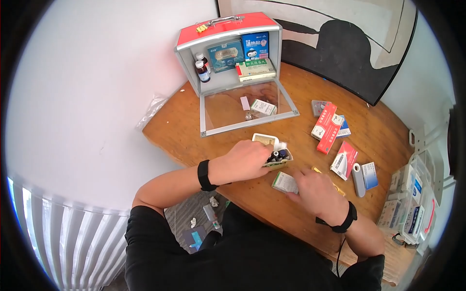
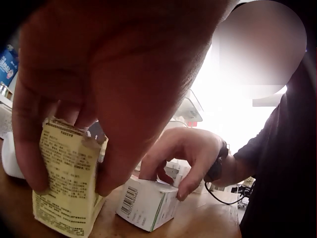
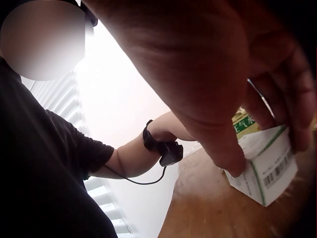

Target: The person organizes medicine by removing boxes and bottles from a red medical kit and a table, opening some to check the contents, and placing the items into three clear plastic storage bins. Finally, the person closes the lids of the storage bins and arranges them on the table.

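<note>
My left hand point(image 1: 242, 161) grips an open-topped yellow medicine carton point(image 2: 67, 178) from above, with thumb and fingers on opposite sides. Dark-capped vials point(image 1: 277, 154) stand inside the carton. To its right, my right hand point(image 1: 316, 191) holds a small white medicine box point(image 1: 284, 183) with green edging between thumb and fingers. A barcode shows on this box in both wrist views. Just beyond the left hand lies a white bottle point(image 1: 281, 145) beside a pale box point(image 1: 262, 139). A yellow item point(image 1: 338, 189) lies partly hidden under the right hand.
A red-topped medicine case point(image 1: 191, 36) with its clear door point(image 1: 218, 114) folded down holds boxes and brown bottles. Several boxes, including a long red one point(image 1: 327, 128), and a grey-white thermometer-like device point(image 1: 358, 180) lie at right. A clear plastic organiser point(image 1: 405, 203) stands at the table's right edge.
</note>
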The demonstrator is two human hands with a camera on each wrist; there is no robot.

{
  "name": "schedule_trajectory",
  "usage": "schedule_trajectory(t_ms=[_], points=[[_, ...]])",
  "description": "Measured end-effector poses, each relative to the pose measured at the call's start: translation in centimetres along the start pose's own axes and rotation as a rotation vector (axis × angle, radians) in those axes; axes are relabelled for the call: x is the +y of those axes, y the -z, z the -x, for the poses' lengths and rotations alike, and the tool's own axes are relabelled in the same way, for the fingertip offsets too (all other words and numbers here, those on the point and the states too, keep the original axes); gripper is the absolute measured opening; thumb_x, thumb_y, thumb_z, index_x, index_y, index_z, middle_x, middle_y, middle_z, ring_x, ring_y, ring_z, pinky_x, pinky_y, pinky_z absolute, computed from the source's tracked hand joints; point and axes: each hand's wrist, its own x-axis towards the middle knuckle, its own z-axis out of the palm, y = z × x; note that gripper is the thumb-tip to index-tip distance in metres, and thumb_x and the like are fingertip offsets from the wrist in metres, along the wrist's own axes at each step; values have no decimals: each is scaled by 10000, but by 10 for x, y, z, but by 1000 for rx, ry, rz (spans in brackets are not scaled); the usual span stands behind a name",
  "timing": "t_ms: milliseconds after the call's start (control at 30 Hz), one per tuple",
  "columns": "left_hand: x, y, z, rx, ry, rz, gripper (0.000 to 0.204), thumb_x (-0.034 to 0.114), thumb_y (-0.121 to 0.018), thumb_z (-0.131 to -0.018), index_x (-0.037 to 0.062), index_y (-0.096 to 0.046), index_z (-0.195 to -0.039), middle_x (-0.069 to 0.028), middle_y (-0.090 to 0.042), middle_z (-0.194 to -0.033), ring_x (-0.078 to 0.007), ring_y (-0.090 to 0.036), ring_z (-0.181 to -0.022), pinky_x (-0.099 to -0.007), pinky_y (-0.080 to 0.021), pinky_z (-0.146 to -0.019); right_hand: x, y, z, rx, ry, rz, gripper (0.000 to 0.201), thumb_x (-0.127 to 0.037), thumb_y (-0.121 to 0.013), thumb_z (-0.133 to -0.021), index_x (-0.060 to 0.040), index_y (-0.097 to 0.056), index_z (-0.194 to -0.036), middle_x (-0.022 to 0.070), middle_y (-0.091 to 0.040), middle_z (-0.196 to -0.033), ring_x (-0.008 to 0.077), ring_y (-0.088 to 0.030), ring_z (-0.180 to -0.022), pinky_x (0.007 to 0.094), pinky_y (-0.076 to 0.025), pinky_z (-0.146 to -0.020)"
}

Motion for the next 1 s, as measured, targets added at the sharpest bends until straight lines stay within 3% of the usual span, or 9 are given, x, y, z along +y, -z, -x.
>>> schedule_trajectory(t_ms=[233,267,300,367,433,633,700,933,1000], points=[[-27,73,12,64,57,68,353,286,-831,-877,43,-714,-1104,-218,-766,-960,-447,-755,-922,-537,-606,-820,2,2,7,4,-10,-29,350,-282,-874,-868,2,-709,-986,175,-727,-962,359,-754,-912,460,-625,-810],[-36,91,11,164,48,95,362,290,-835,-882,50,-711,-1123,-229,-766,-1010,-441,-751,-974,-539,-595,-857,2,2,7,15,-4,-21,348,-279,-873,-867,0,-704,-988,174,-724,-959,358,-754,-906,457,-626,-802],[-65,101,5,249,-8,40,486,295,-863,-893,13,-706,-1256,-267,-750,-1014,-463,-735,-991,-520,-592,-860,2,2,7,27,3,-14,346,-276,-872,-867,-3,-699,-990,172,-721,-955,356,-753,-901,454,-626,-794],[-97,134,-13,248,233,-86,523,275,-881,-867,-3,-706,-1274,-280,-757,-1080,-458,-733,-1057,-517,-590,-906,0,3,7,23,-3,-20,344,-274,-868,-870,-5,-694,-994,173,-717,-950,356,-753,-896,451,-627,-790],[-147,147,-39,343,277,-235,518,243,-882,-848,-31,-715,-1255,-284,-763,-1126,-458,-736,-1096,-512,-592,-951,-1,4,8,23,-11,-26,342,-272,-865,-874,-6,-689,-998,173,-714,-944,355,-752,-891,448,-627,-787],[-265,131,-128,147,543,-426,371,141,-813,-867,-33,-762,-1191,-277,-772,-1198,-444,-739,-1160,-508,-602,-1010,0,7,12,1,-27,-82,328,-240,-845,-891,8,-671,-1017,194,-705,-989,353,-751,-937,439,-626,-793],[-286,114,-147,191,651,-451,296,64,-629,-953,-17,-784,-1192,-281,-765,-1262,-430,-755,-1178,-517,-618,-997,1,10,13,-19,-42,-86,320,-224,-841,-892,10,-664,-1021,194,-695,-989,350,-744,-964,434,-624,-798],[-313,92,-158,271,537,-467,308,114,-537,-1023,-13,-791,-1143,-294,-775,-1203,-438,-767,-1143,-517,-637,-952,4,12,13,-38,-60,-115,306,-209,-838,-891,6,-658,-1011,185,-672,-960,344,-727,-935,436,-610,-781],[-272,101,-152,280,585,-624,239,105,-604,-992,-25,-789,-1067,-273,-781,-1162,-420,-781,-1099,-531,-651,-909,4,16,13,-10,-35,-120,316,-205,-842,-886,12,-652,-1014,184,-664,-964,339,-720,-917,436,-605,-763]])
